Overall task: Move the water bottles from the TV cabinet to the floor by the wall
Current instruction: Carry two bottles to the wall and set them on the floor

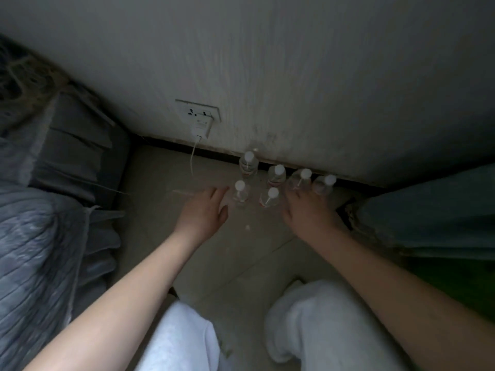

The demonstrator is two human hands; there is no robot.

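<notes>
Six water bottles point(276, 175) stand on the floor point(166, 183) against the wall point(294, 76), between your relaxed, empty left hand point(206, 210) and right hand point(308, 210), whose grip cannot be told; red labels unreadable.

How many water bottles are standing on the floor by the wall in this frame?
6. Four stand in a back row along the wall. Two stand in front. The right hand may hide part of more.

Six water bottles point(273, 180) on the floor point(160, 188) by the wall point(294, 76).
My left hand point(205, 212) hovers open; my right hand point(308, 210) grips two.
</notes>
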